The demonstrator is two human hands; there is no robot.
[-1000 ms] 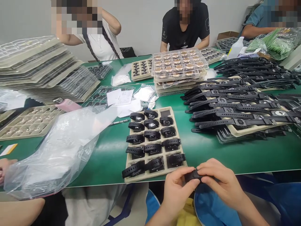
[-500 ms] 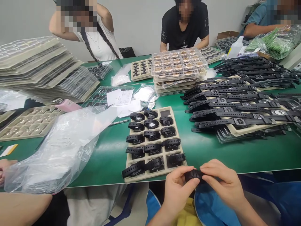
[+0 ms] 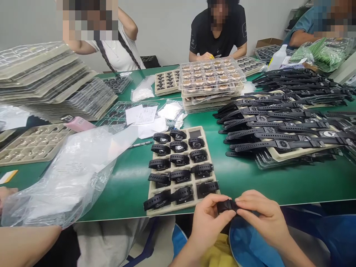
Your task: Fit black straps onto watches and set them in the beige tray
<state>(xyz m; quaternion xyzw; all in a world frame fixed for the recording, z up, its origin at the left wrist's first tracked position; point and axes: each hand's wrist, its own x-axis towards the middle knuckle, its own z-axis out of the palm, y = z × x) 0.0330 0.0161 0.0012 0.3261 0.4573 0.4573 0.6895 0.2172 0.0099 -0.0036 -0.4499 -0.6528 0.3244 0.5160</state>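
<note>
Left hand (image 3: 207, 218) and right hand (image 3: 260, 217) pinched on black strap watch (image 3: 226, 205), held just past table edge (image 3: 250, 202), near tan tray (image 3: 207, 152) | best done: steady two-sided pinch, strap kept flat, low over lap | watch mostly buried under fingers, buckle probably fastened, hard to call.
</note>
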